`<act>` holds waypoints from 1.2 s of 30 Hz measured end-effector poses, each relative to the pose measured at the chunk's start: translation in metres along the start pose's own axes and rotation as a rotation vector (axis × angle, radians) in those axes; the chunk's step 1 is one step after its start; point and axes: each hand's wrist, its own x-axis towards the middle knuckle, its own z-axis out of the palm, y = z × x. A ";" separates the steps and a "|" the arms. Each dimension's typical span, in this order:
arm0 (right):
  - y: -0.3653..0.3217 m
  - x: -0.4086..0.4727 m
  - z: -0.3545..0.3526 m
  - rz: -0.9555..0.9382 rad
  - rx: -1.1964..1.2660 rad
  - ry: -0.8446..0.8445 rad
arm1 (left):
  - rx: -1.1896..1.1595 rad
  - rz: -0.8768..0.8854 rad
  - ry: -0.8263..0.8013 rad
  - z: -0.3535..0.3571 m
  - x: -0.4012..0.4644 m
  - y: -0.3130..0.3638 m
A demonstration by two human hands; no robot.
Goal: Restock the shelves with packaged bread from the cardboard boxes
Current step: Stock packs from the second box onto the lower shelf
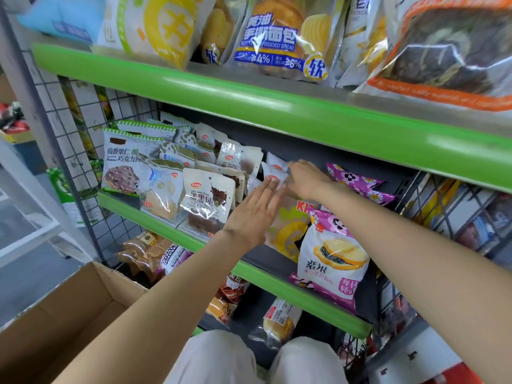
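Two hands meet over one packet on the middle shelf (249, 268); the left hand (253, 209), fingers straight and pressed together, lies flat against the left face of a yellow-printed bread packet (288, 231), apparently steadying it upright; the right hand (303, 177) reaches over the packet's top edge, fingers curled down behind it, though whether they pinch the wrapper cannot be told; the packet stands in the gap between the brown chocolate-bread packets (206, 200) on its left and the purple-rice bread packets (332, 261) on its right, so the step in hand is probably seating it into that row; the cardboard box (63, 314) sits open at lower left, near the person's knees, its contents out of view; the upper shelf (249, 103) already carries large bags.
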 end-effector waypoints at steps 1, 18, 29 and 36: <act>-0.005 -0.003 -0.002 -0.014 0.014 0.013 | -0.045 0.020 0.080 -0.005 -0.008 -0.004; -0.084 0.039 0.029 -0.077 0.097 -0.064 | -0.299 -0.561 -0.084 0.048 -0.049 -0.073; -0.078 0.068 0.039 0.012 0.229 0.070 | -0.367 -0.494 -0.003 0.056 -0.040 -0.089; -0.087 0.077 0.037 0.044 0.290 0.011 | -0.115 -0.305 0.041 0.050 -0.047 -0.095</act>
